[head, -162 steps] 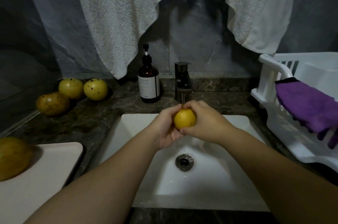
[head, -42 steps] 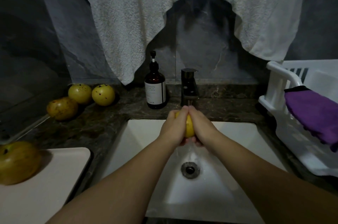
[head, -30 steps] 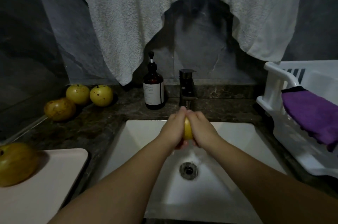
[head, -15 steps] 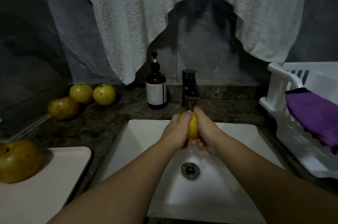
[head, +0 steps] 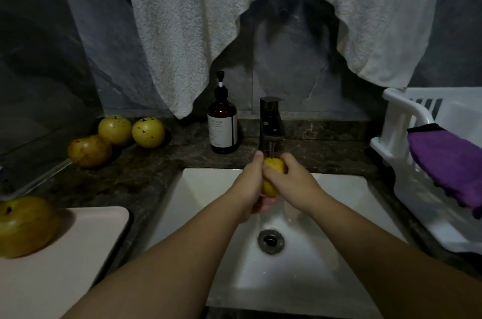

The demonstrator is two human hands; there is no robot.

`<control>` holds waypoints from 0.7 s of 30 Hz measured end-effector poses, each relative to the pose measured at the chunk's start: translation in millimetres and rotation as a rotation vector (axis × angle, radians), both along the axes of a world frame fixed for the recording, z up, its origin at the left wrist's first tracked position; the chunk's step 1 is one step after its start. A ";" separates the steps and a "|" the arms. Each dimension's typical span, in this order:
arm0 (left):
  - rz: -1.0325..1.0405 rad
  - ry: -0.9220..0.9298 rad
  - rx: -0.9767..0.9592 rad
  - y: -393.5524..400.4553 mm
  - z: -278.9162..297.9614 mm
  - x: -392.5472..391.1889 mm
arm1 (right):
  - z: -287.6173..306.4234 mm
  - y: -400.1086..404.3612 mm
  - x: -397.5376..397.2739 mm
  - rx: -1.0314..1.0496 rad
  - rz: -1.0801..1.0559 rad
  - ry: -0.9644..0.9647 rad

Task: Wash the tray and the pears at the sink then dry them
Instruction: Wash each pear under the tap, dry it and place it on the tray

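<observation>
A yellow pear is held under the running tap over the white sink. My left hand cups it from the left and below, and my right hand wraps over it from the right. Most of the pear is hidden by my fingers. A pale tray lies on the counter at the lower left with one pear on it. Three more pears sit on the dark counter at the back left.
A brown soap pump bottle stands left of the tap. A white dish rack at the right has a purple cloth draped over its edge. A white towel hangs on the wall above. The drain lies below my hands.
My hands have kept turning the pear under the water. My right hand has slid over the pear's top and front, and more of its upper side now shows.
</observation>
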State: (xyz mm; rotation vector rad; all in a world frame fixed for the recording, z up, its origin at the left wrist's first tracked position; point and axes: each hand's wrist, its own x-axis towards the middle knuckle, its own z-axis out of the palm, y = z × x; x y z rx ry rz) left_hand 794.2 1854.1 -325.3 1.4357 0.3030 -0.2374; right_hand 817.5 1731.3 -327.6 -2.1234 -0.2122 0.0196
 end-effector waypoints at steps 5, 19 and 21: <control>-0.010 -0.010 -0.318 6.6 4.8 -2.7 | 3.5 -9.7 5.2 -0.092 0.075 -0.136; 0.008 0.021 -0.534 12.0 0.0 2.2 | -1.2 -20.5 9.3 -0.127 0.135 -0.226; -0.012 0.018 -0.444 12.1 0.0 2.0 | -0.1 -20.9 10.0 -0.002 0.122 -0.166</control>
